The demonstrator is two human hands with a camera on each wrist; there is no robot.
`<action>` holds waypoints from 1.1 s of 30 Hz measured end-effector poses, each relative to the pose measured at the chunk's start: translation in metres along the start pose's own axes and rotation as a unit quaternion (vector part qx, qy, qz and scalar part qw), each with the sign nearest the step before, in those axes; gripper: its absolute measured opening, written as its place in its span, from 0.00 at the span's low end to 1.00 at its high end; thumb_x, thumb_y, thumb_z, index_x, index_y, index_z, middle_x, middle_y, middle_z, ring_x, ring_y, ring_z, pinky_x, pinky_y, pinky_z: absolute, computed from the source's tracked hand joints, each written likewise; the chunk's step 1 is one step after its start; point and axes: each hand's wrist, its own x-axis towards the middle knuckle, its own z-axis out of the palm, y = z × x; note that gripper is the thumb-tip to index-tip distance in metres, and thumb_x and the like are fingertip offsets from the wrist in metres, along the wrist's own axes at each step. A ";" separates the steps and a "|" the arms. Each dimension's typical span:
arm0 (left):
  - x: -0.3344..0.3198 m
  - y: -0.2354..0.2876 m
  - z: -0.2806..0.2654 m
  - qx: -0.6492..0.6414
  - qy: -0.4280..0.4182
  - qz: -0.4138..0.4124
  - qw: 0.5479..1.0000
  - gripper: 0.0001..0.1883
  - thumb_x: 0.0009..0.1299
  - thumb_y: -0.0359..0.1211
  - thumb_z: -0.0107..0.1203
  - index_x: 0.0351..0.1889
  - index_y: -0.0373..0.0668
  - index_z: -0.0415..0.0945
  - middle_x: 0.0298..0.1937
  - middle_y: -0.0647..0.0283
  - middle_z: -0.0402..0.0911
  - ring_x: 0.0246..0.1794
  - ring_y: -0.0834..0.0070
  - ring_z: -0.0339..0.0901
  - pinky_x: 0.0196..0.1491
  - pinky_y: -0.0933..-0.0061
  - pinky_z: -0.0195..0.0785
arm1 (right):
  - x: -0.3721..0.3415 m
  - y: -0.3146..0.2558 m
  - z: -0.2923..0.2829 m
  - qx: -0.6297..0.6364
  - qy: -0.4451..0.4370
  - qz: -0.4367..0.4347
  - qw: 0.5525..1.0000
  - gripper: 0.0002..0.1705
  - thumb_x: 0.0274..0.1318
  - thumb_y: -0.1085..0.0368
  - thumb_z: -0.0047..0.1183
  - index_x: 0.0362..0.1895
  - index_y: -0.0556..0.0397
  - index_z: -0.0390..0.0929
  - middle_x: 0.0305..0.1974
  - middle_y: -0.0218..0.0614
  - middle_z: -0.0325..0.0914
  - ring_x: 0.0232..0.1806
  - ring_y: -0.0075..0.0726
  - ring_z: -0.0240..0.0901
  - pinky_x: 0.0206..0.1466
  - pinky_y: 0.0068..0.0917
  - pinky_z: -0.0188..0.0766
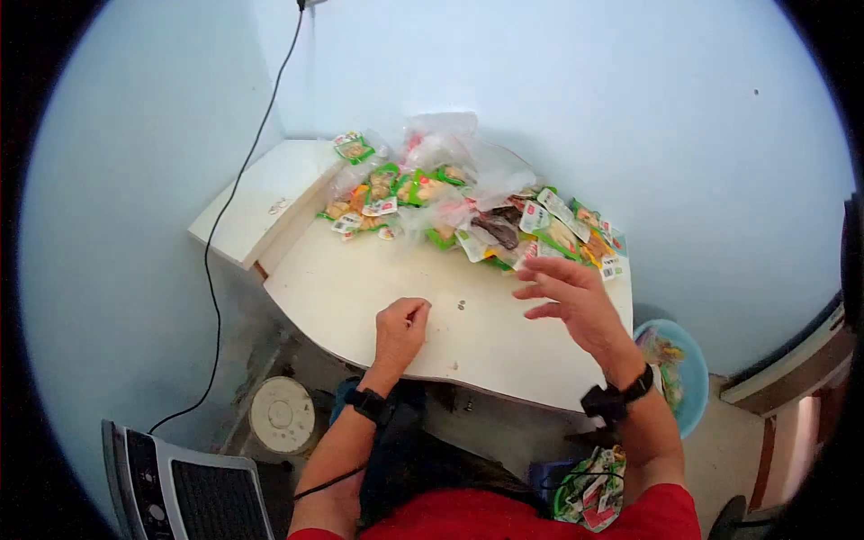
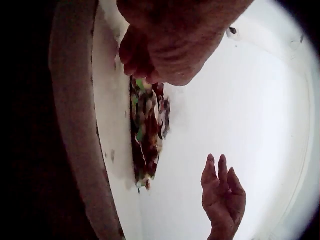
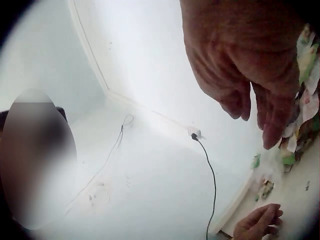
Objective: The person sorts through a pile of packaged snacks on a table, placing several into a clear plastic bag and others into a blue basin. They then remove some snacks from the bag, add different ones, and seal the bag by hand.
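Note:
My left hand (image 1: 400,333) is over the front part of the white table (image 1: 333,297), fingers curled in, with nothing visible in them; the left wrist view also shows this curled hand (image 2: 165,45). Two small dark bits (image 1: 462,305) lie just to its right. Raised near the right end of the table, my right hand (image 1: 576,301) has its fingers apart and holds nothing. Beyond it is a pile of snack packets (image 1: 558,232) with green, white and orange prints. In the right wrist view, the right hand (image 3: 245,60) points its fingers downward.
Clear plastic bags (image 1: 490,171) lie among the packets at the back. A raised white ledge (image 1: 270,193) stands at the left. Below are a round stool (image 1: 282,415), a blue basin (image 1: 691,378) with packets and another packet-filled container. A black cable (image 1: 213,279) hangs along the left wall.

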 end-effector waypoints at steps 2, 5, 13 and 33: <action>0.003 -0.018 -0.009 -0.012 0.022 -0.052 0.998 0.07 0.68 0.27 0.58 0.37 0.32 0.82 0.30 0.55 0.84 0.27 0.72 0.80 0.32 0.73 0.73 | 0.032 0.017 0.015 -0.012 -0.031 -0.010 0.999 0.25 0.63 0.61 0.57 0.61 0.58 0.73 0.53 0.44 0.77 0.47 0.36 0.80 0.45 0.32 0.81; 0.001 -0.033 -0.019 -0.088 0.021 -0.167 0.982 0.08 0.70 0.28 0.57 0.39 0.32 0.82 0.28 0.61 0.83 0.26 0.79 0.78 0.31 0.77 0.72 | 0.081 0.034 0.036 -0.183 -0.003 -0.032 0.983 0.27 0.56 0.62 0.60 0.60 0.57 0.74 0.54 0.47 0.76 0.52 0.41 0.78 0.48 0.38 0.80; 0.002 -0.031 -0.014 -0.109 0.032 -0.172 0.979 0.09 0.70 0.29 0.57 0.38 0.31 0.83 0.26 0.62 0.82 0.25 0.81 0.78 0.30 0.78 0.72 | 0.164 0.066 0.067 -0.621 0.167 -0.278 0.714 0.17 0.48 0.67 0.60 0.45 0.55 0.77 0.55 0.50 0.71 0.53 0.53 0.74 0.51 0.46 0.76; 0.007 -0.035 -0.036 -0.459 0.079 -0.219 0.857 0.28 0.78 0.46 0.46 0.70 0.40 0.57 0.56 0.56 0.71 0.57 0.70 0.70 0.55 0.64 0.74 | 0.093 0.071 0.072 -0.042 -0.023 -0.233 0.971 0.08 0.66 0.65 0.55 0.39 0.56 0.73 0.31 0.33 0.80 0.35 0.28 0.80 0.37 0.26 0.77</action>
